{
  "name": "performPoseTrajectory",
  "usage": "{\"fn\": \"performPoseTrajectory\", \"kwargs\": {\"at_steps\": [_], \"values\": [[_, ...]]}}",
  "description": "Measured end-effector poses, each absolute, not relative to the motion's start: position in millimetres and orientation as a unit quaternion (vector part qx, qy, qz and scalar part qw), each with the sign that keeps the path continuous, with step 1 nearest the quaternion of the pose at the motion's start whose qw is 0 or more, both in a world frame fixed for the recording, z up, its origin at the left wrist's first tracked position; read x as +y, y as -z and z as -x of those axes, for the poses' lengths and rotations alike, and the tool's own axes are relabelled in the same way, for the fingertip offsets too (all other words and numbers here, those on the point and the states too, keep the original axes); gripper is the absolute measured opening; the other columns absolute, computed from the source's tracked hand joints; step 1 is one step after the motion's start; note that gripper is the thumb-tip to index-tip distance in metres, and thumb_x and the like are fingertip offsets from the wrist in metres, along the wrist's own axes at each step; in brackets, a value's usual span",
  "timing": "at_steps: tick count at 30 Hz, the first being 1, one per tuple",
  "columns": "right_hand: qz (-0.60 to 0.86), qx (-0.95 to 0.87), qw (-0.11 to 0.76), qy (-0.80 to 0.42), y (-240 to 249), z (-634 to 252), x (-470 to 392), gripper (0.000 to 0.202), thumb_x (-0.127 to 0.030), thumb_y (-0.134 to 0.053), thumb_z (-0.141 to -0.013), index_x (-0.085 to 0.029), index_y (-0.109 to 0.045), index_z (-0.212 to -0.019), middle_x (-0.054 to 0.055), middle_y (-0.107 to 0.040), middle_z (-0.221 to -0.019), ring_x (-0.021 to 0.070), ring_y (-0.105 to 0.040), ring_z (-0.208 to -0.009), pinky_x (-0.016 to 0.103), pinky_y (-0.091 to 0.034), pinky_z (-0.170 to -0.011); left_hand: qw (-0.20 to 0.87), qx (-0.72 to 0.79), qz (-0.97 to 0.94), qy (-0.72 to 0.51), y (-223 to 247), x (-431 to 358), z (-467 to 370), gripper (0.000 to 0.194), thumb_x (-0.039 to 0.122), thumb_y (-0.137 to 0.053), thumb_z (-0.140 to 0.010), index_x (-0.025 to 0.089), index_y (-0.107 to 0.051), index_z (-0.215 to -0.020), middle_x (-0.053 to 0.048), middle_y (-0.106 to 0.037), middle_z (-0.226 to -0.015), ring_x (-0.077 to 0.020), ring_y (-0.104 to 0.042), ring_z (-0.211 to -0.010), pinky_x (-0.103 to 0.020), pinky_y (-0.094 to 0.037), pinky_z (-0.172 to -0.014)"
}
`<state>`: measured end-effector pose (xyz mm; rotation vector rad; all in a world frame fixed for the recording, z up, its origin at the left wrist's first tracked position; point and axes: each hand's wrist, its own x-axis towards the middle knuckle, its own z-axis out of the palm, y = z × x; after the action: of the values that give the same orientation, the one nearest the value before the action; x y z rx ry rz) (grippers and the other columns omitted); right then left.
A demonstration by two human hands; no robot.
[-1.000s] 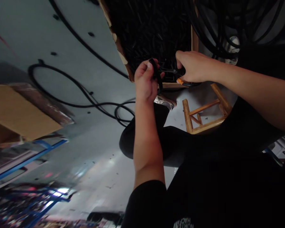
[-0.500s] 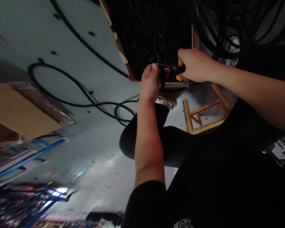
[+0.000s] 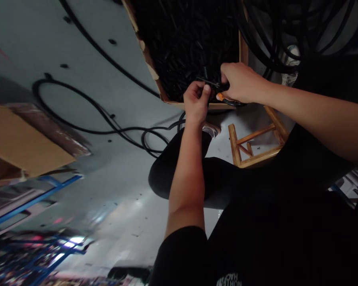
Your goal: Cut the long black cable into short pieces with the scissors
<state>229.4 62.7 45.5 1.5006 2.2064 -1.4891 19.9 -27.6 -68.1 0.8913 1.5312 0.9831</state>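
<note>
Over the near edge of a cardboard box (image 3: 155, 75) filled with short black tube pieces (image 3: 179, 43), my two hands work close together. My left hand (image 3: 196, 101) pinches a black hose (image 3: 205, 72) between thumb and fingers, its ribbed-looking end pointing up over the pieces. Wrapped around the orange and black handles of scissors (image 3: 220, 96) is my right hand (image 3: 241, 81). The thin dark blades reach leftward across the hose, just above my left fingertips. Whether they have cut into it, I cannot tell.
Long black hose (image 3: 89, 101) loops over the floor at left, with more coils (image 3: 265, 47) at upper right. A wooden stool (image 3: 253, 145) stands below my right hand. Cardboard (image 3: 26, 139) sits on a blue-framed rack at left. Small black bits dot the floor.
My left hand has shifted slightly right and turned, its thumb now on top of the hose. My right hand moved slightly left, still with the scissors.
</note>
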Motion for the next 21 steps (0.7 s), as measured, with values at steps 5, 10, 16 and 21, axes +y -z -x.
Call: {"fn": "performPoseTrajectory", "kwargs": {"at_steps": [5, 10, 16, 21], "values": [[-0.493, 0.716, 0.071, 0.490, -49.4, -224.5, 65.0, 0.014, -0.024, -0.080, -0.088, -0.026, -0.066, -0.091, 0.011, -0.084, -0.114, 0.0315, -0.078, -0.111, 0.037, -0.053, -0.085, 0.414, 0.701, -0.471, -0.341, 63.5, -27.8, -17.1, 0.047, 0.069, -0.079, -0.100, 0.024, -0.066, -0.099, -0.005, -0.070, -0.095, -0.0275, -0.074, -0.110, -0.044, -0.061, -0.110], [-0.501, 0.696, 0.099, 0.505, -45.3, -223.1, 66.3, 0.015, -0.029, -0.082, -0.090, -0.028, -0.068, -0.097, 0.009, -0.084, -0.111, 0.0344, -0.077, -0.119, 0.038, -0.056, -0.086, 0.333, 0.713, -0.545, -0.288, 50.4, -32.1, -27.0, 0.039, 0.062, -0.074, -0.106, 0.024, -0.064, -0.103, -0.005, -0.071, -0.100, -0.0296, -0.075, -0.114, -0.050, -0.060, -0.114], [-0.474, 0.727, 0.103, 0.486, -51.0, -224.5, 67.4, 0.013, -0.019, -0.074, -0.090, -0.022, -0.066, -0.099, 0.016, -0.083, -0.125, 0.0337, -0.078, -0.119, 0.036, -0.055, -0.087, 0.329, 0.710, -0.541, -0.308, 62.3, -32.9, -18.8, 0.033, 0.054, -0.082, -0.101, 0.025, -0.065, -0.103, -0.005, -0.072, -0.101, -0.0294, -0.074, -0.111, -0.048, -0.061, -0.112], [-0.498, 0.707, 0.110, 0.490, -47.5, -222.7, 65.7, 0.016, -0.025, -0.079, -0.092, -0.026, -0.067, -0.102, 0.012, -0.083, -0.119, 0.0340, -0.078, -0.119, 0.037, -0.056, -0.085, 0.367, 0.704, -0.528, -0.301, 70.6, -33.3, -16.8, 0.033, 0.050, -0.082, -0.100, 0.024, -0.061, -0.099, -0.007, -0.069, -0.107, -0.0321, -0.070, -0.125, -0.054, -0.057, -0.118]]}}
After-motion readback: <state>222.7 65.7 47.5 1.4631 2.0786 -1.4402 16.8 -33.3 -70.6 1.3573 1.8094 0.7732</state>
